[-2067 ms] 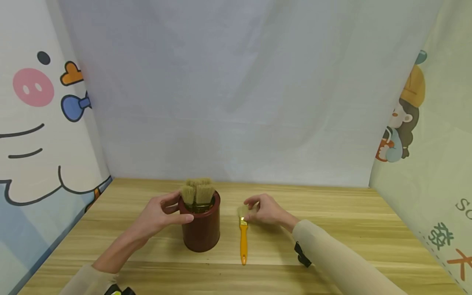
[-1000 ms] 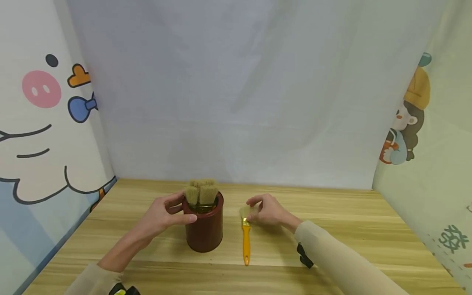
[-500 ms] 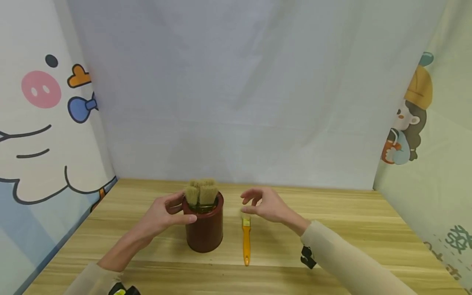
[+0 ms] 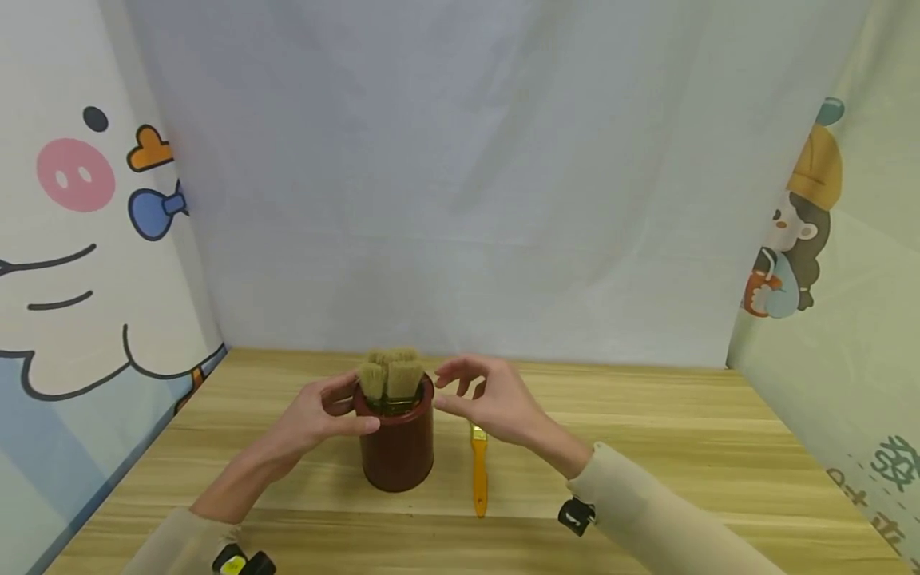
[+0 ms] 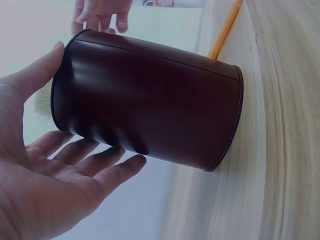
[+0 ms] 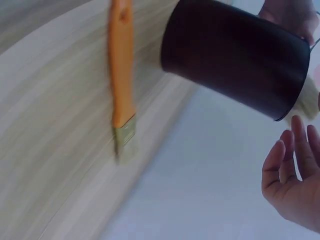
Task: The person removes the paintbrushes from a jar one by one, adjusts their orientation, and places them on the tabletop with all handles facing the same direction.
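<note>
A dark red-brown cylindrical brush holder [image 4: 398, 454] stands upright on the table, with several bristle brushes [image 4: 402, 377] sticking up out of it, bristles on top. My left hand [image 4: 311, 417] holds the holder at its upper left, thumb in front and fingers round the far side. My right hand [image 4: 496, 403] hovers at the holder's right rim, fingers bent loosely with nothing between them. A flat paintbrush [image 4: 479, 477] with an orange handle lies on the table just right of the holder, its handle towards me. My right hand covers its bristles in the head view.
The wooden table [image 4: 668, 447] runs back to a pale grey cloth [image 4: 467, 200]. Printed cartoon cloths hang at the left [image 4: 65, 255] and right [image 4: 848, 319] sides.
My right hand has left the bristle end of the orange paintbrush and moved up and left to the holder's rim. The paintbrush stays on the table; my left hand keeps its hold.
</note>
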`<state>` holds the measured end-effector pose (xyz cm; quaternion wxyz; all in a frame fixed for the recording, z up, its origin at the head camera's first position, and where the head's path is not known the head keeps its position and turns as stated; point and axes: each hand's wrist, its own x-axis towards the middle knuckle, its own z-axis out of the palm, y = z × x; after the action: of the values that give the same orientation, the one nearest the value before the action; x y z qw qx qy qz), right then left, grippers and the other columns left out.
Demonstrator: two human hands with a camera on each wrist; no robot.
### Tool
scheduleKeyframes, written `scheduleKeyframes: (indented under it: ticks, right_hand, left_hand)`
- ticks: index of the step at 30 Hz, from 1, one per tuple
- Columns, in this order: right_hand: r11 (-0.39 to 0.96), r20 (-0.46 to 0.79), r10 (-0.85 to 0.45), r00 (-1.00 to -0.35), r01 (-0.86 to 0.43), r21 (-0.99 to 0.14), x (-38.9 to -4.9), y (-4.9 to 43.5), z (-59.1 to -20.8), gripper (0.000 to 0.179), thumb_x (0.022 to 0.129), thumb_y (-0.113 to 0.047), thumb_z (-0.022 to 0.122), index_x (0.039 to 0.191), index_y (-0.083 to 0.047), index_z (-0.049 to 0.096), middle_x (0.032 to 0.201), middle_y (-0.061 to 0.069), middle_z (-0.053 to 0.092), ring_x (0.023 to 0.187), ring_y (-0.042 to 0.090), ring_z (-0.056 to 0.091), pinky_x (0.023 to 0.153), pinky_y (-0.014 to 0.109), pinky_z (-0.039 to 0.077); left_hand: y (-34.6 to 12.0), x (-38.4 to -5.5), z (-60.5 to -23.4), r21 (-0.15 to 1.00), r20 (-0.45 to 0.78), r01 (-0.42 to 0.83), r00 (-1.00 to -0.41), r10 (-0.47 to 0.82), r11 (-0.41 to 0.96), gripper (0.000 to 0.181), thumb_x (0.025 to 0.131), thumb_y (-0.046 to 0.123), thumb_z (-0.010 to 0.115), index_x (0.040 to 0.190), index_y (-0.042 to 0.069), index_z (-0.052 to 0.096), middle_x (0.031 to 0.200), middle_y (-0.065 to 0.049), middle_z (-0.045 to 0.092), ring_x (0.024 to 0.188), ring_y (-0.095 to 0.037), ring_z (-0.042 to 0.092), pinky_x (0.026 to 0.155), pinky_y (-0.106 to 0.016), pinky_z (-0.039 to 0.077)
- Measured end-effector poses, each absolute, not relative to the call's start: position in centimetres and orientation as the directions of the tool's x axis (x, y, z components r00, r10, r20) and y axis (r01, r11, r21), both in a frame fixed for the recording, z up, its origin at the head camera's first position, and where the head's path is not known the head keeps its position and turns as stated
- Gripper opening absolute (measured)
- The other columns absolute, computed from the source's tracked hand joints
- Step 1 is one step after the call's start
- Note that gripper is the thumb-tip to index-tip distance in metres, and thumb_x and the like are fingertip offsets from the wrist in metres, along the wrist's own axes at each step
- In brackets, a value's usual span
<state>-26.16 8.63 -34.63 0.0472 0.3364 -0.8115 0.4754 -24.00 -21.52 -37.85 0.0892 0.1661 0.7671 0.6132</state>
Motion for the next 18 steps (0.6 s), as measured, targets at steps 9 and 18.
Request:
scheduleKeyframes:
  ticks: [9, 18]
  right_hand:
    - [0.375, 0.412, -0.447, -0.794, -0.584, -0.72, -25.8, 6.5, -34.3, 0.039, 0.091, -0.018, 0.085, 0.128, -0.011, 0.072, 0.106, -0.001, 0.078, 0.089, 0.02, 0.063, 0.076, 0.034, 0.052]
    - [0.384, 0.393, -0.444, -0.805, -0.567, -0.729, -25.8, 5.2, -34.5, 0.045, 0.09, -0.013, 0.087, 0.13, -0.008, 0.068, 0.102, 0.0, 0.079, 0.093, 0.027, 0.063, 0.079, 0.038, 0.049]
  left_hand:
    - [-21.8, -24.1, -38.0, 0.977, 0.067, 0.138, -0.923, 0.379, 0.165, 0.091, 0.096, 0.021, 0.08, 0.166, 0.001, 0.026, 0.162, -0.026, 0.039, 0.143, -0.046, 0.047, 0.111, -0.052, 0.047]
    - [-22.0, -24.3, -38.2, 0.98, 0.072, 0.139, -0.916, 0.395, 0.142, 0.09, 0.096, 0.02, 0.08, 0.166, 0.001, 0.026, 0.162, -0.026, 0.039, 0.143, -0.044, 0.047, 0.11, -0.049, 0.048]
